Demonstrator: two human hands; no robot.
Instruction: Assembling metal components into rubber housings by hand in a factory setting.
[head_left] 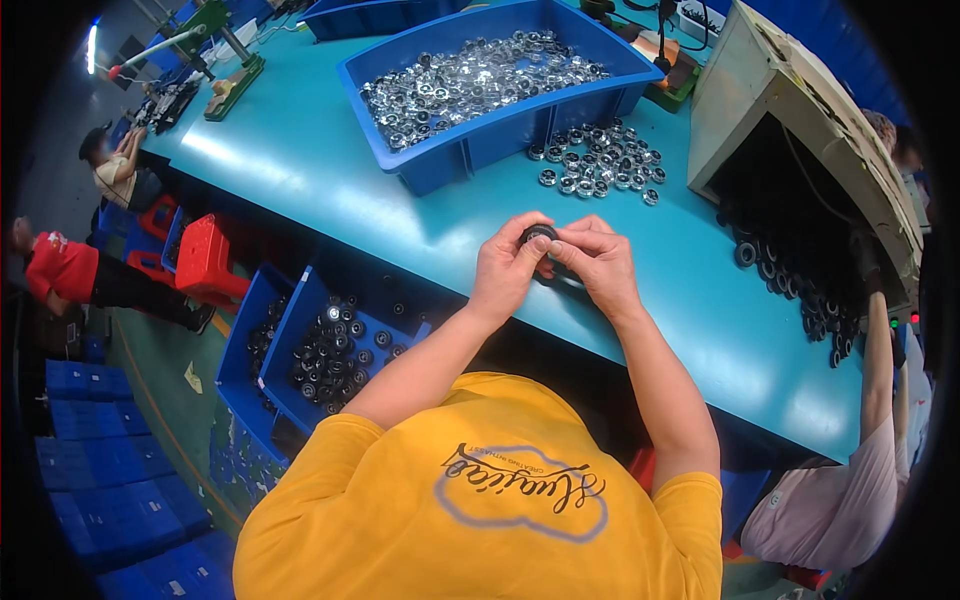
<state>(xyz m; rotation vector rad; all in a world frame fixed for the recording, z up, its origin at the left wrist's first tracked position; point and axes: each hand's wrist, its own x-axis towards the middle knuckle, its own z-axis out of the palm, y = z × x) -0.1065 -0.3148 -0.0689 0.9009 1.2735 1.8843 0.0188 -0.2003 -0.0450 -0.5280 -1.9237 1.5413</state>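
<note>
Both my hands meet over the table's near edge, gripping one small black wheel (538,233) between them. The fingers and thumb of my left hand (508,262) wrap round its left side. My right hand (600,258) pinches it from the right, thumb near the wheel's face. Part of the wheel is hidden by my fingers. Beyond my hands, a loose pile of shiny silver wheel hubs with dark centres (605,165) lies on the teal table (440,240). Behind it a blue bin (440,172) holds many more such hubs.
At right stands a beige metal housing (745,90) with a dark opening; black rubber rings (770,268) spill from it, and a co-worker's arm (877,350) reaches in. Below the table at left, a blue crate (290,345) holds black wheels. A green hand press (235,85) stands far left.
</note>
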